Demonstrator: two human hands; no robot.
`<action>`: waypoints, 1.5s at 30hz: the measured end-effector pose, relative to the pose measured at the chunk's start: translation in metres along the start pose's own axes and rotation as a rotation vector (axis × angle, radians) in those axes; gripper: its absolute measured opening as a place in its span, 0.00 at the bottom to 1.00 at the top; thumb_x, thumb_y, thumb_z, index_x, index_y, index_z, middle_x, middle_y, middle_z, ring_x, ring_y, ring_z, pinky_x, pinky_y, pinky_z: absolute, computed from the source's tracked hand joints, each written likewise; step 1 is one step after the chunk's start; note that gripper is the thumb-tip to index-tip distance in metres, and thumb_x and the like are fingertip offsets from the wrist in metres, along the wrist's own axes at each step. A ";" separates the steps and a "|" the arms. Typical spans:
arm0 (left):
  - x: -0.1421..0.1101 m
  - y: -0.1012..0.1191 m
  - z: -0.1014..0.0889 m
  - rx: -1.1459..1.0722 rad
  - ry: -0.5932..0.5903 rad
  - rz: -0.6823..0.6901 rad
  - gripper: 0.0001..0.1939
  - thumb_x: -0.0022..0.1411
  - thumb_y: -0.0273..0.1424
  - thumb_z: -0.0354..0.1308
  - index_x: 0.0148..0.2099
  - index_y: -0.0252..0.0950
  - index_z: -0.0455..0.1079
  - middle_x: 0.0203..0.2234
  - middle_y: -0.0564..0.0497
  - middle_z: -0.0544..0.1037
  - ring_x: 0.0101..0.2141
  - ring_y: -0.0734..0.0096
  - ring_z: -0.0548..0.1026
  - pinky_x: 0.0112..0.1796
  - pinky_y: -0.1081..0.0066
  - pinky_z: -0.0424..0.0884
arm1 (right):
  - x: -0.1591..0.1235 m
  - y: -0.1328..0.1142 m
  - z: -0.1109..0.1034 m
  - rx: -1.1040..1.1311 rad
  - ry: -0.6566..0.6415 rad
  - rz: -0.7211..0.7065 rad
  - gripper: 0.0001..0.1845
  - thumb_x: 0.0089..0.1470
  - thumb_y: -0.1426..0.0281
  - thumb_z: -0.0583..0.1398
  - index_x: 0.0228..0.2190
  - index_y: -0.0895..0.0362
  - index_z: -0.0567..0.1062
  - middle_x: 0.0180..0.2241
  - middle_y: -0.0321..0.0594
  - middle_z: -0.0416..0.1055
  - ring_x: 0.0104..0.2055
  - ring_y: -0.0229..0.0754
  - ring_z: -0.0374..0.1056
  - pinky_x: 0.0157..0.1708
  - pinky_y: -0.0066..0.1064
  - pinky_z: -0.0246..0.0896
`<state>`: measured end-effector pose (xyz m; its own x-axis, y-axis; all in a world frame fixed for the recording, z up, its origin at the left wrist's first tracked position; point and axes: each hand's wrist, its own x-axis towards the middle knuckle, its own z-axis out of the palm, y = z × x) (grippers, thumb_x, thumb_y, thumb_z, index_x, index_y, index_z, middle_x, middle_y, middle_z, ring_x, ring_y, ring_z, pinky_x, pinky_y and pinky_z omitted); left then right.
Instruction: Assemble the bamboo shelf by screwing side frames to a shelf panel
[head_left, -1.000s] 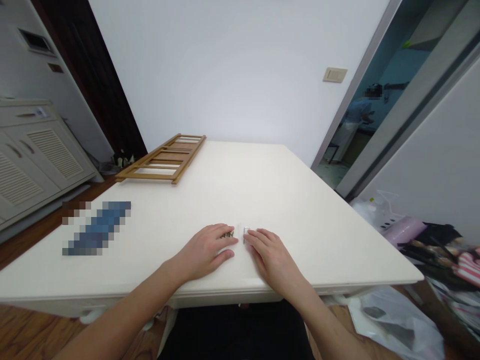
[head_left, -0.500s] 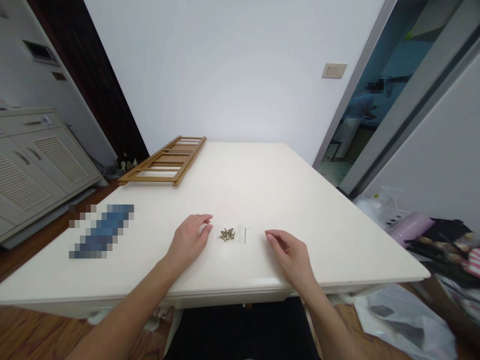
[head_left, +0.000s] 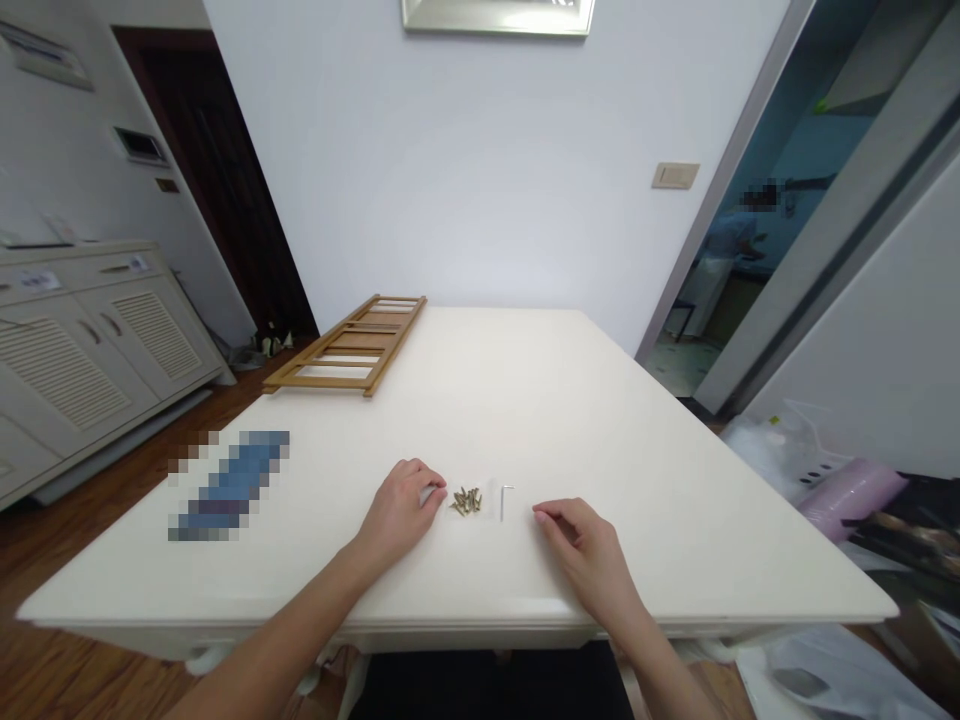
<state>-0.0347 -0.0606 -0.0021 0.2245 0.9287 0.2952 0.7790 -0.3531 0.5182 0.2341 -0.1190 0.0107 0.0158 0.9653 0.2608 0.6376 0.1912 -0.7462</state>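
Has the left hand (head_left: 405, 505) low over the table (head_left: 600, 420), with fingers bent thumbward at the edge of a clear bag of screws (head_left: 466, 501); cannot tell whether pinching it. Holds the right hand (head_left: 581, 540) loosely curled, released, near the L-shaped key (head_left: 502, 503) beside the bag. Includes, farther left, a wooden frame (head_left: 373, 363) and a pixelated blue item (head_left: 241, 478).

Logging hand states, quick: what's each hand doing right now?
Left hand: closed by the bag; whether it pinches the edge can't be told.
Right hand: loosely closed, nothing visible in it.
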 end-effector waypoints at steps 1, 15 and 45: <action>0.002 0.000 -0.002 -0.016 -0.008 -0.022 0.10 0.63 0.33 0.53 0.35 0.38 0.76 0.35 0.49 0.78 0.41 0.64 0.73 0.46 0.64 0.67 | 0.001 -0.001 -0.001 0.003 -0.010 0.006 0.16 0.59 0.59 0.55 0.34 0.54 0.79 0.35 0.44 0.78 0.39 0.47 0.73 0.39 0.38 0.67; 0.171 -0.097 -0.074 -0.172 0.487 -0.488 0.14 0.59 0.38 0.54 0.40 0.34 0.75 0.36 0.46 0.82 0.37 0.65 0.79 0.41 0.70 0.71 | 0.084 -0.005 -0.011 -0.146 -0.360 -0.076 0.13 0.58 0.69 0.53 0.30 0.54 0.78 0.30 0.38 0.77 0.31 0.42 0.70 0.34 0.31 0.60; 0.226 -0.130 -0.051 0.635 -0.036 -0.523 0.18 0.62 0.33 0.48 0.48 0.26 0.68 0.39 0.30 0.79 0.42 0.46 0.77 0.40 0.58 0.68 | 0.137 0.034 0.012 0.000 -0.246 -0.071 0.18 0.62 0.57 0.52 0.33 0.53 0.78 0.31 0.40 0.76 0.32 0.41 0.71 0.30 0.29 0.64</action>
<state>-0.1152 0.1892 0.0385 -0.2488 0.9623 0.1103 0.9686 0.2475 0.0253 0.2490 0.0215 0.0135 -0.2174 0.9636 0.1559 0.6301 0.2605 -0.7315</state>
